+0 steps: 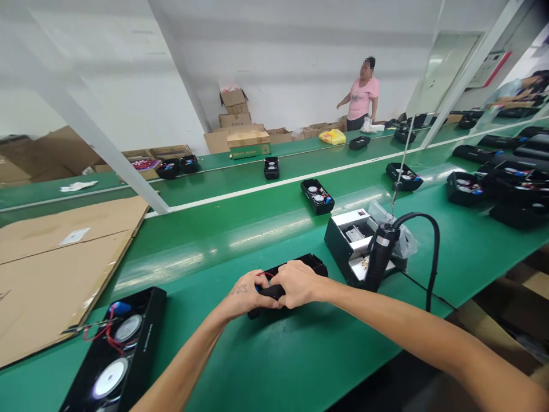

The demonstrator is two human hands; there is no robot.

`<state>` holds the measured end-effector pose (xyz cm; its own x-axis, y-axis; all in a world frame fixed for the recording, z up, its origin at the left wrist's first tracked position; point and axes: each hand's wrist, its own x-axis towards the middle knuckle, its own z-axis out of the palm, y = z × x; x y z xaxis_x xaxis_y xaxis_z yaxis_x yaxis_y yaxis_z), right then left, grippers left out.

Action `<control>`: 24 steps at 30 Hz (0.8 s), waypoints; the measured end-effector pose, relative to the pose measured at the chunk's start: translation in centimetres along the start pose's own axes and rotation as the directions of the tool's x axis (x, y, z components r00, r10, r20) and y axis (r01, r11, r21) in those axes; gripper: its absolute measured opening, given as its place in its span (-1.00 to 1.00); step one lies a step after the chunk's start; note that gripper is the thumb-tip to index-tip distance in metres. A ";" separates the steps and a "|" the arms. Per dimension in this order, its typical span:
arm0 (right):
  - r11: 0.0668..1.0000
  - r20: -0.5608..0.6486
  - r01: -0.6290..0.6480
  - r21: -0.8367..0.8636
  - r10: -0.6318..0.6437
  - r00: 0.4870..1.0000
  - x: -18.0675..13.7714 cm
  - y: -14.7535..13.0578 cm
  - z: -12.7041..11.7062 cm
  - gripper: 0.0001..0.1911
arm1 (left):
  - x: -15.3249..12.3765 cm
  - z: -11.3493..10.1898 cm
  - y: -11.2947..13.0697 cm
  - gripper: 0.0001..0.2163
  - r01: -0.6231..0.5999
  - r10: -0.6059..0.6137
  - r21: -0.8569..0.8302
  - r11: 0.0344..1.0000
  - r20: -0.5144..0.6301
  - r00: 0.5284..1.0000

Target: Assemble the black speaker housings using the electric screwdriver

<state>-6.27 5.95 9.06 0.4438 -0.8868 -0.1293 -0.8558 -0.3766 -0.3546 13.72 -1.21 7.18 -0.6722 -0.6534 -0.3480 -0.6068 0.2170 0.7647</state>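
Note:
A black speaker housing [315, 264] lies on the green bench in front of me, largely covered by my hands. My left hand [245, 294] is closed at its near left end, thumb and fingers against a dark rounded part [271, 292]. From the other side my right hand [298, 283] grips the same spot, fingers bent, so both hands nearly touch. Whether the rounded part is separate from the housing cannot be made out. A bit of red wire [266, 274] shows by my left fingers. At the lower left stands an open speaker box [148, 337] with round silver drivers and loose wires.
Right of my hands stand a screw feeder [337, 246] and a black electric screwdriver [381, 257] hanging from a cable. Another open speaker box [317, 196] sits on the belt. Flat cardboard [64, 274] covers the left; several black housings [514, 171] crowd the right. A person [362, 100] stands beyond.

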 end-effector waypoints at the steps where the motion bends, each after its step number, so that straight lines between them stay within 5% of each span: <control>1: 1.000 0.017 0.000 0.008 0.000 1.000 0.2 0.1 -0.3 -0.65 | 0.1 -0.1 0.1 -0.51 0.001 -0.001 -0.007 1.000 0.003 1.000; 9: 0.996 0.127 -0.045 0.081 0.035 0.991 2.1 1.4 -1.9 -0.38 | 0.8 -1.4 0.9 -0.57 0.050 -0.046 -0.067 0.996 0.067 0.997; 24: 0.986 0.116 -0.090 0.138 0.074 0.990 1.7 0.9 -1.2 -0.58 | 0.2 -0.6 0.7 -0.56 0.025 -0.023 -0.064 0.998 0.030 0.999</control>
<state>-6.60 3.77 9.68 0.4068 -0.8751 -0.2619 -0.8474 -0.2545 -0.4660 13.40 -1.64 8.02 -0.6704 -0.6363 -0.3816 -0.5951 0.1540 0.7888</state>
